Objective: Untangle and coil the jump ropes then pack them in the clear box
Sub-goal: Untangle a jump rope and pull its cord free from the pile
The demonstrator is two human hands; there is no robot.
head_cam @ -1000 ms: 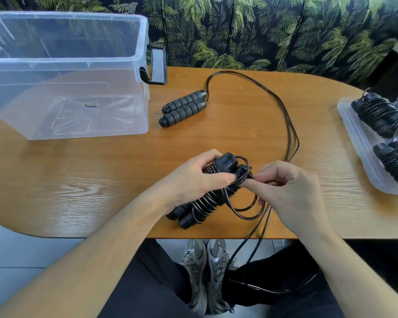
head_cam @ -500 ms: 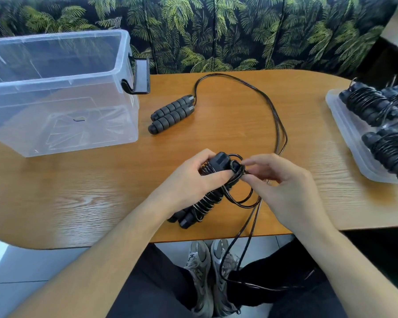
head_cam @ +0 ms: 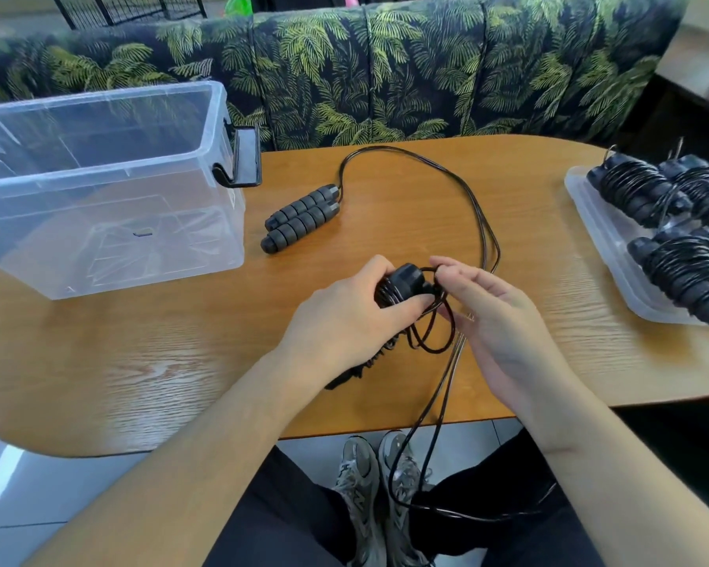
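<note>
Left hand [head_cam: 344, 317]: fingers curl round the coiled rope [head_cam: 401, 286], thumb clamped across the wraps; the bundle now tilts up off the table [head_cam: 140, 362].
Right hand [head_cam: 496, 317]: has turned palm-in since a moment ago, fingertips pinching the cord at the bundle's top.
Loose rope [head_cam: 299, 216]: handles lie unmoved, far centre, cord trailing right and over the near edge.
Box [head_cam: 111, 190]: far left.
Tray [head_cam: 606, 247]: right, holding coiled ropes.

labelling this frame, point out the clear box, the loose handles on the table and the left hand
clear box [head_cam: 221, 223], head view, front right wall
loose handles [head_cam: 301, 218], head view, foam grips
left hand [head_cam: 344, 321], head view, back of hand
</note>
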